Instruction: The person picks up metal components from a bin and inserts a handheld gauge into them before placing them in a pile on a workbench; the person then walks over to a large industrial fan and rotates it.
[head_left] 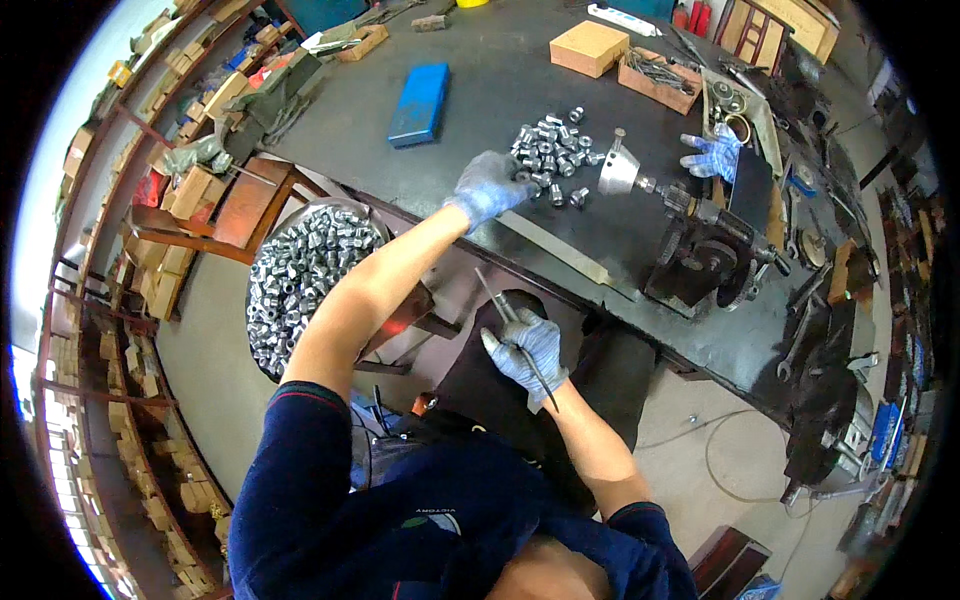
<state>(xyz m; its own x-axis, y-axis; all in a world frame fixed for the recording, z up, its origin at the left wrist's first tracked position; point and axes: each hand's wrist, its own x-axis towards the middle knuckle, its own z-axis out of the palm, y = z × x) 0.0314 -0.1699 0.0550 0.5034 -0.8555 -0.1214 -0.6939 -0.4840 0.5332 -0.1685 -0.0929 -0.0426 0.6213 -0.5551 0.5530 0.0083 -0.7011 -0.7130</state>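
My left hand (488, 186), in a blue-grey glove, reaches onto the dark workbench (480, 90) and closes its fingers at the near edge of a heap of small metal nuts (552, 142). My right hand (527, 350), also gloved, rests by my lap and grips a thin metal rod tool (512, 330) that runs diagonally through the fist. Just right of the heap sits a small machine with a silver chuck (618, 172) and a dark motor body (705, 255).
A round bin full of metal nuts (305, 280) stands on the floor to my left. On the bench lie a blue box (420, 103), a wooden block (588, 47), a tray of rods (655, 78) and a spare glove (712, 155). Shelves with boxes line the left wall.
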